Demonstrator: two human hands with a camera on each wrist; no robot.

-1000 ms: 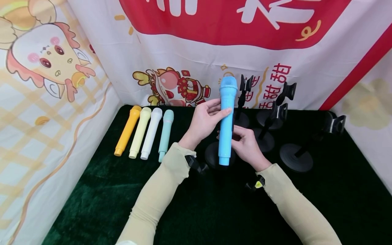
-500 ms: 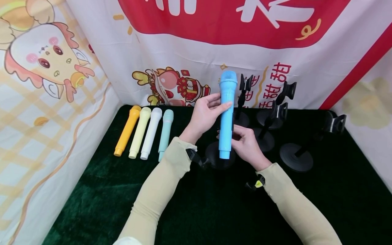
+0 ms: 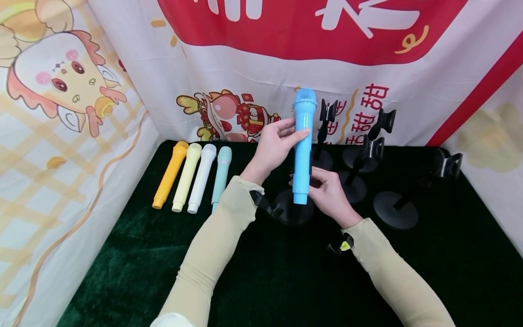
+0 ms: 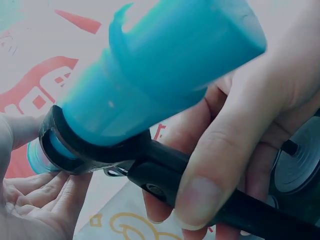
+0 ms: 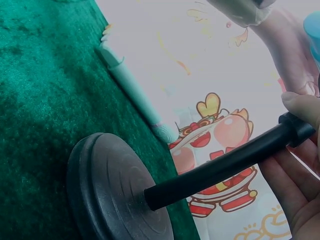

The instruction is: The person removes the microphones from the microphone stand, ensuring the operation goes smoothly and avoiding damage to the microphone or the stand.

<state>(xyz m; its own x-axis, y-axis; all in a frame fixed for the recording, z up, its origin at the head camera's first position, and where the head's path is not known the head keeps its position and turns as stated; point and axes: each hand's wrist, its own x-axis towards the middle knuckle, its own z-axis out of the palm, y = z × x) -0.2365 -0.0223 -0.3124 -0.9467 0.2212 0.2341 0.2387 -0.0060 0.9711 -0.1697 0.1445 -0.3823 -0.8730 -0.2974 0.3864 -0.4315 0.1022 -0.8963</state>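
A blue microphone (image 3: 303, 150) stands nearly upright, seated in the black clip (image 4: 95, 150) of a microphone stand (image 5: 215, 172). My left hand (image 3: 273, 144) grips the microphone's upper body, thumb across its front. Lower down, my right hand (image 3: 332, 193) pinches the stand's stem just under the clip, as the left wrist view shows. The stand's round base (image 3: 295, 208) sits on the green cloth below. Part of the stem is hidden behind the microphone in the head view.
Orange (image 3: 170, 175), cream (image 3: 187, 177), white (image 3: 202, 178) and mint (image 3: 221, 175) microphones lie side by side at left. Several black stands with clips, one at far right (image 3: 395, 210), stand behind and right of my right hand. A printed cloth backdrop (image 3: 245, 68) rises behind the table.
The blue microphone has slid upward, away from me, with my left hand moving along with it. My right hand has stayed on the stand's stem.
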